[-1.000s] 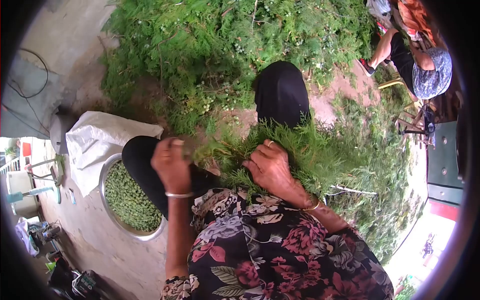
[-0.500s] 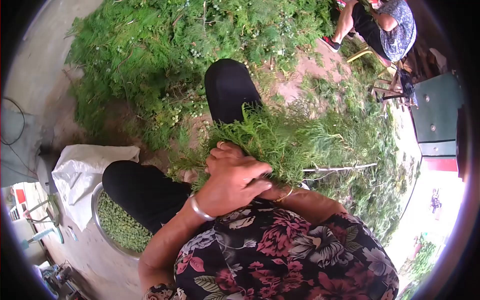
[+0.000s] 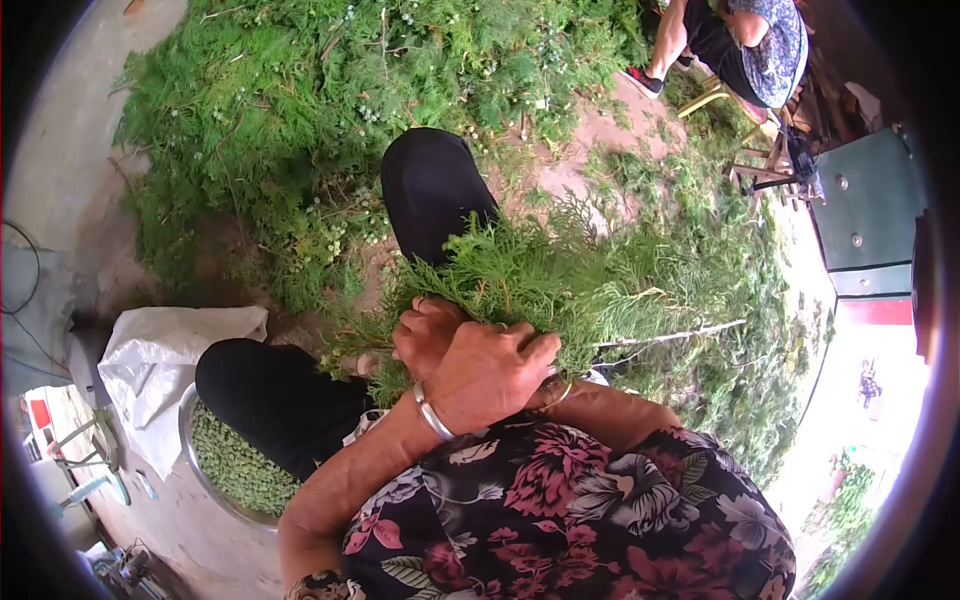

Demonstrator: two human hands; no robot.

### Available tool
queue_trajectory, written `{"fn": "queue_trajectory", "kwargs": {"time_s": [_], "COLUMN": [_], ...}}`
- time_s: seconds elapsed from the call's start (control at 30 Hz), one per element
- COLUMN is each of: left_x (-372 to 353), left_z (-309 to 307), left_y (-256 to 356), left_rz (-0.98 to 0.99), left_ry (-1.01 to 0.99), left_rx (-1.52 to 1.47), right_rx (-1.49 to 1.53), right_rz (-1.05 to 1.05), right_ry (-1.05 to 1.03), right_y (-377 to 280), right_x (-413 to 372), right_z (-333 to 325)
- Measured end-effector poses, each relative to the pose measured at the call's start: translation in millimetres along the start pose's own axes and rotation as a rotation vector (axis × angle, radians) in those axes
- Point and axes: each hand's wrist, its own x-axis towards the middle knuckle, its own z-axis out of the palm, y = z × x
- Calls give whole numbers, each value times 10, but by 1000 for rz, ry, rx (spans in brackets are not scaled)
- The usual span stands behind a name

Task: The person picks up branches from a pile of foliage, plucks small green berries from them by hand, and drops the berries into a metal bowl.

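Note:
A leafy green cypress branch (image 3: 520,275) lies across my lap by my knee. My right hand (image 3: 428,335), its arm wearing a thin gold bracelet, is closed around the foliage. Crossed over it is my left hand (image 3: 485,372), with a silver bangle at the wrist and a ring. The left fingers are curled at the near edge of the sprigs; their tips and whatever they pinch are hidden. A metal basin (image 3: 190,450) full of small green cones (image 3: 235,455) stands beside my left leg, partly covered by it.
A large heap of cypress branches (image 3: 270,110) spreads ahead, with more cut greenery (image 3: 700,370) to the right. A white sack (image 3: 165,350) lies behind the basin. Another person (image 3: 770,55) sits at the upper right near a green cabinet (image 3: 870,200).
My left hand has shifted slightly left and its fingers have curled in more. The right hand still grips the foliage. The whole view has moved a little.

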Motion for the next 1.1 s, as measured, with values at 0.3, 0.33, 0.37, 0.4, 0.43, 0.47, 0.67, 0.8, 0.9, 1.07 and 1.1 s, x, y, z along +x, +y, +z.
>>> {"fn": "queue_trajectory", "kwargs": {"time_s": [0.3, 0.33, 0.37, 0.4, 0.43, 0.47, 0.67, 0.8, 0.9, 1.07, 1.1], "left_x": [70, 56, 95, 98, 99, 90, -208, -608, -982, -1655, -1747], "left_z": [-307, -330, -576, -702, -748, -782, -968, -1440, -1574, -1125, -1068], "left_y": [137, 130, 159, 141, 107, 80, -6, -361, -418, -592, -618], "left_rz": [-463, -294, -531, -471, -416, -359, -623, -387, -270, -322, -324], "left_ry": [422, 563, 473, 508, 606, 700, 965, 1271, 1140, 1111, 1128], "left_rx": [-1072, -852, -1247, -1287, -1163, -1039, -1300, -776, -1291, -1525, -1523], "right_rx": [1370, 1314, 1258, 1203, 1147, 1088, 728, 475, 505, 558, 561], "right_rz": [375, 358, 341, 322, 300, 278, 200, 140, 192, 269, 264], "right_ry": [289, 264, 242, 220, 199, 179, 72, 1, -72, -24, -39], "right_y": [435, 405, 442, 430, 429, 439, 422, 191, 78, -29, -38], "right_x": [-877, -798, -721, -704, -694, -677, -732, -38, 124, 176, 180], "right_z": [881, 831, 747, 653, 553, 450, -95, -138, -313, -501, -485]}}
